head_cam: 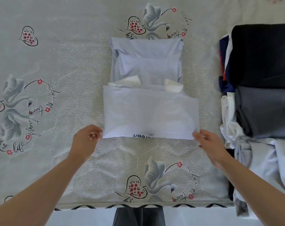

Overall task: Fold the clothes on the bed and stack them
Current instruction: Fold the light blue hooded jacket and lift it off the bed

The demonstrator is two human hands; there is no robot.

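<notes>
A pale blue shirt [148, 101] lies in the middle of the bed, folded into a long strip with its near part doubled over. White lining and a printed label show at its near edge. My left hand [87, 141] pinches the near left corner of the fold. My right hand [207, 141] holds the near right corner. A stack of folded clothes [262, 82] sits at the right, black on top at the far end and dark grey nearer.
The bed [57, 70] has a grey sheet printed with swans and hearts. Loose white and light grey garments [262, 160] lie crumpled at the near right. The bed's front edge [138, 205] runs across the bottom, with floor below.
</notes>
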